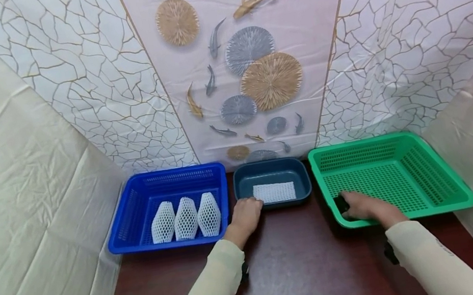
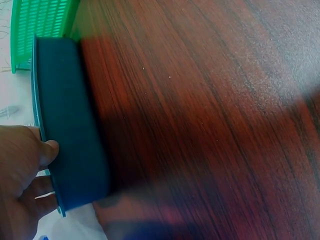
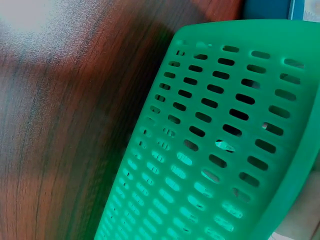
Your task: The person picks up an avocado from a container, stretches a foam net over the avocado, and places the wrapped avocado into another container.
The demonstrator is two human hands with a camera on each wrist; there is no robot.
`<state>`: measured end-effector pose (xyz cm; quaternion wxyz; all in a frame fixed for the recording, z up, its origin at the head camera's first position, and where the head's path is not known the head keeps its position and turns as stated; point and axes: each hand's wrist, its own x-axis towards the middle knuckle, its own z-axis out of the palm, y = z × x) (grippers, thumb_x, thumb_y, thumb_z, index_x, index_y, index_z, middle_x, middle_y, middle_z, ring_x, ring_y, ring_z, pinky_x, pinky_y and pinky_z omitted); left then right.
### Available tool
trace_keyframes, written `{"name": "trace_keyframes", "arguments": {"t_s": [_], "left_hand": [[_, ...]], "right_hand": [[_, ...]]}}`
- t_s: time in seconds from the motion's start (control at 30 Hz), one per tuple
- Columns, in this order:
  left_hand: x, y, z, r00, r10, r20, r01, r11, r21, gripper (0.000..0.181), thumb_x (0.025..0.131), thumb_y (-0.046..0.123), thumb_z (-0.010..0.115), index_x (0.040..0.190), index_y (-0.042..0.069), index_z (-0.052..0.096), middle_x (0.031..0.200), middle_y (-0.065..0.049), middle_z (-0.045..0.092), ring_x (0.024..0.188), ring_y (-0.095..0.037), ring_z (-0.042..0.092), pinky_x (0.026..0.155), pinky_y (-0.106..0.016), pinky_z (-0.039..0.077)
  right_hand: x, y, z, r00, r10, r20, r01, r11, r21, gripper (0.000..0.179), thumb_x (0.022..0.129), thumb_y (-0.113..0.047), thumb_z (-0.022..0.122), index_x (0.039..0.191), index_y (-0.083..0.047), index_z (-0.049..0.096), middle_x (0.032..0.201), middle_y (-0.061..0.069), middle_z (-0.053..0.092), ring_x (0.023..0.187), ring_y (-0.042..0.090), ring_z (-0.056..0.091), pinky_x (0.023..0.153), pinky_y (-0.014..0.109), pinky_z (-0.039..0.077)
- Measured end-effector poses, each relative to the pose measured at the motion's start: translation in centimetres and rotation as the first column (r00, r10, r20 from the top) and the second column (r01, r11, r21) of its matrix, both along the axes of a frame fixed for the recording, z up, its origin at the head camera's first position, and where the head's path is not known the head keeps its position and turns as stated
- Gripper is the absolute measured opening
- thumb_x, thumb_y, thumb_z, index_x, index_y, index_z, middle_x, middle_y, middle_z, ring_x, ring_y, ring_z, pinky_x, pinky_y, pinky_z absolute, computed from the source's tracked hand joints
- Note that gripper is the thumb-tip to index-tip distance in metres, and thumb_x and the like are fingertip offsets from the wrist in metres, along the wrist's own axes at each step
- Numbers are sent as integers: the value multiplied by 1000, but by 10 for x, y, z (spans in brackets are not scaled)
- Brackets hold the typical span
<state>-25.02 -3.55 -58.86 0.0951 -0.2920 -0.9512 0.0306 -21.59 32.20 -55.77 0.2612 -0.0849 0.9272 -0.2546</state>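
My left hand point(image 1: 247, 215) is at the front left corner of a dark teal plastic tray point(image 1: 275, 205). In the left wrist view its thumb presses the outside wall while the other fingers go over the rim. A flat white foam net sleeve point(image 1: 274, 192) lies in this tray. Over at the right, my right hand point(image 1: 359, 204) reaches inside the front left corner of a green slotted basket point(image 1: 447, 176), its fingers around a small black object point(image 1: 341, 203) whose kind I cannot tell. The basket's wall point(image 3: 225, 115) hides most of that hand in the right wrist view.
A blue slotted basket point(image 1: 162, 174) stands at the left with three bulging white foam net sleeves point(image 1: 185, 219) in a row. Behind all the containers rises a patterned cloth wall point(image 1: 243, 131). Pale padded sides flank the dark brown wooden table point(image 1: 311, 269).
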Motion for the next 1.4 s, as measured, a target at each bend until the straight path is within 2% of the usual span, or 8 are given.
{"name": "trace_keyframes", "arguments": {"t_s": [0.07, 0.17, 0.33, 0.63, 0.9, 1.17, 1.4], "left_hand": [[0, 0, 0, 1000, 0, 2, 0, 1000, 2, 16, 96, 4, 66, 93, 15, 78, 84, -5, 73, 77, -21, 70, 73, -37, 60], [-1, 0, -1, 1000, 3, 11, -3, 1000, 11, 17, 96, 4, 66, 94, 15, 78, 85, -5, 73, 78, -21, 71, 74, -37, 60], [-3, 0, -3, 999, 2, 40, -3, 1000, 26, 15, 96, 4, 68, 96, 15, 78, 87, -5, 74, 81, -20, 71, 76, -37, 60], [-5, -2, -4, 995, 16, 100, -19, 999, 31, 12, 92, 11, 74, 104, 13, 75, 96, -7, 74, 91, -22, 71, 89, -39, 57], [-3, -5, 3, 997, 9, 75, -17, 994, 107, 12, 97, 17, 70, 106, 10, 73, 99, -9, 74, 94, -25, 71, 91, -44, 57], [-1, -10, 10, 999, 3, 52, -9, 993, 115, 20, 96, 24, 72, 110, 10, 72, 99, -8, 73, 95, -24, 70, 88, -41, 57], [2, -14, 14, 1000, -12, 15, 9, 990, 140, 26, 95, 24, 73, 117, 9, 71, 102, -8, 73, 96, -24, 70, 88, -40, 57]], "right_hand": [[0, 0, 0, 1000, -8, -11, 8, 1000, -20, 62, 99, -12, 65, 148, 13, 35, 118, 25, 59, 91, 29, 56, 69, 40, 47], [0, 1, 3, 999, -1, -51, -1, 999, -40, 62, 97, -14, 69, 145, 12, 40, 116, 23, 61, 90, 28, 57, 69, 39, 48], [0, 4, 7, 994, 4, -111, -9, 999, -42, 71, 96, -19, 73, 147, 14, 35, 124, 30, 57, 96, 32, 60, 71, 42, 52], [0, 5, 19, 975, -6, -221, 1, 1000, -21, 75, 96, -27, 72, 148, 13, 36, 132, 37, 51, 103, 40, 60, 73, 46, 54], [2, 2, 28, 966, -24, -258, 23, 1000, -7, 80, 96, -33, 73, 151, 10, 34, 135, 38, 47, 104, 41, 60, 72, 46, 54], [6, -3, 37, 953, -36, -300, 34, 999, -10, 83, 96, -35, 73, 152, 10, 32, 142, 40, 42, 111, 46, 57, 77, 51, 54], [12, -19, 54, 934, -34, -355, 37, 999, 2, 80, 95, -31, 73, 153, 7, 33, 144, 38, 41, 115, 48, 54, 80, 56, 53]]}}
